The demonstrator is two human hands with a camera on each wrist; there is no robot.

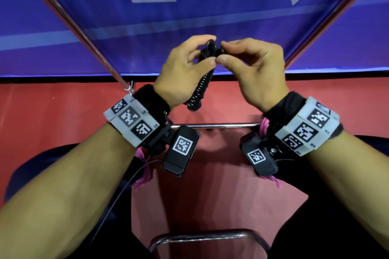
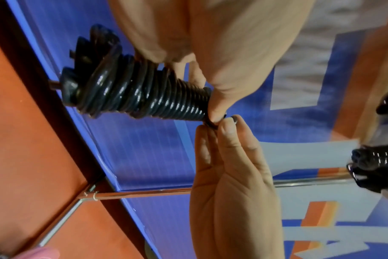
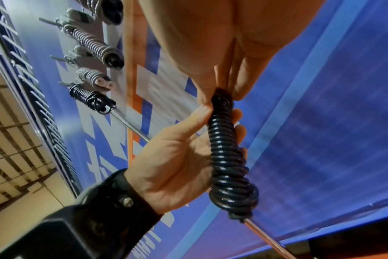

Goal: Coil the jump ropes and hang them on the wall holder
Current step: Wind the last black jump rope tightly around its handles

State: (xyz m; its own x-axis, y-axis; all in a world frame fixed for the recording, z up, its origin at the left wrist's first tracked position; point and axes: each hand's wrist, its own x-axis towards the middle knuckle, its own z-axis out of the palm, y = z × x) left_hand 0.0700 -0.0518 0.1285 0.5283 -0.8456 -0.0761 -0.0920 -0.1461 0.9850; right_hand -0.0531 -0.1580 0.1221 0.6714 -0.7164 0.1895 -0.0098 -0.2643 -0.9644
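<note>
Left hand [image 1: 183,71] and right hand [image 1: 255,69]: both pinch the top of a coiled black jump rope [image 1: 201,88], held mid-air between them. Cord probably light, springy and slick. Best gripped around its tight upper windings.

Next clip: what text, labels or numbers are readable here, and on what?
None can be quoted.
Left wristband, right wristband: square codes; tiny tags beside them too small to read.
Banner: large white shapes, cropped, unreadable; small lettering low in the right wrist view, blurred.
</note>
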